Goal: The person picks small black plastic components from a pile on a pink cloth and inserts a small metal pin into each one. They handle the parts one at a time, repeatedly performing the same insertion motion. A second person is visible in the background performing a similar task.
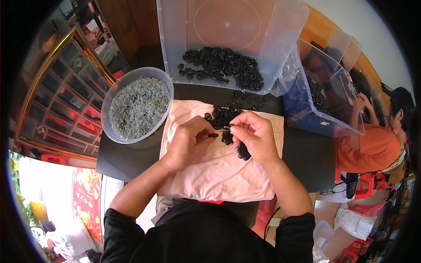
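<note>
The work looks to be partway through, with plenty left. The left hand (188, 141) has thumb and finger pinched on a black piece (213, 135) above the peach cloth (210, 179); the right hand (259, 136), just beside it, is clamped on a small pale part (226, 127), and whether that part is joined to anything black is too small to tell. Near the fingers, a loose heap of black pieces (222, 116) lies on the cloth, some spilling toward the counter (127, 163). A round tub (105, 119) at the left is well filled with grey springs (139, 105), seemingly unused stock. More black pieces lie in the clear bin (228, 28) behind and the box (300, 111) at right; which are finished, I cannot tell.
</note>
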`<state>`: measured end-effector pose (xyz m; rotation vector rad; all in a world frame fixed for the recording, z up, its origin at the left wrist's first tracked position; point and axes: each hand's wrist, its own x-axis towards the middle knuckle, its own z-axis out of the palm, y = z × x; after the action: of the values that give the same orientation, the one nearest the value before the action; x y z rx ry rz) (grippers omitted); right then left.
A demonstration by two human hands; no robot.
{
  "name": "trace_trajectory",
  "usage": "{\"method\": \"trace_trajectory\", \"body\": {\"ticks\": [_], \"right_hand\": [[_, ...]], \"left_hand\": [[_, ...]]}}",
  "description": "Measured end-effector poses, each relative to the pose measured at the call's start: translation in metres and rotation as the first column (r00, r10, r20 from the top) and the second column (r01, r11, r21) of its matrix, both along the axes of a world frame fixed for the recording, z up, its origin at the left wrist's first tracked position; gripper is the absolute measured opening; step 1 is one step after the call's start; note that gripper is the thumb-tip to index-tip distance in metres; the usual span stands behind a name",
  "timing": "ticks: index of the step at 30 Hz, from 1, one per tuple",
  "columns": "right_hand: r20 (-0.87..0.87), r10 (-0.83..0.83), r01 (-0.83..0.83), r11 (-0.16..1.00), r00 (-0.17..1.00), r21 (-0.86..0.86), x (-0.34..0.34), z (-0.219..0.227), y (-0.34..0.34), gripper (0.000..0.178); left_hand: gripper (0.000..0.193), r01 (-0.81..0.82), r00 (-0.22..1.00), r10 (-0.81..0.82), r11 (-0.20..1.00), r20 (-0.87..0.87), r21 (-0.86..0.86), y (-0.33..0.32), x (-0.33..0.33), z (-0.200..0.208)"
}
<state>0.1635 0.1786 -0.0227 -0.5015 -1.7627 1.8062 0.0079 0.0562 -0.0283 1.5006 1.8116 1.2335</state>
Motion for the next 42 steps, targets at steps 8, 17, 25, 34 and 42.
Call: {"method": "trace_trajectory", "body": {"ticks": [8,17,25,34,42], "right_hand": [[-0.017,0.032,-0.032,0.999,0.999,0.024,-0.002,0.001,-0.009,0.006],[-0.046,0.004,0.001,0.993,0.999,0.115,-0.002,0.005,-0.023,0.009],[-0.013,-0.009,0.011,0.988,1.0,0.155,-0.002,0.005,-0.025,0.01],[-0.044,-0.047,0.052,0.994,0.998,0.1,-0.002,0.011,-0.025,0.008],[-0.034,-0.05,0.054,0.992,0.998,0.114,-0.001,0.008,-0.024,0.008]], "left_hand": [[0.023,0.061,0.711,-0.074,0.997,0.699,0.044,-0.001,-0.011,-0.011],[0.017,0.156,0.426,-0.114,0.986,0.898,0.051,-0.002,-0.013,-0.01],[0.018,0.163,0.434,-0.09,0.986,0.896,0.02,-0.003,-0.012,-0.008],[0.012,0.162,0.453,-0.142,0.984,0.88,0.075,-0.003,-0.014,-0.006],[0.012,0.148,0.317,-0.075,0.989,0.945,0.029,-0.006,-0.016,0.005]]}}
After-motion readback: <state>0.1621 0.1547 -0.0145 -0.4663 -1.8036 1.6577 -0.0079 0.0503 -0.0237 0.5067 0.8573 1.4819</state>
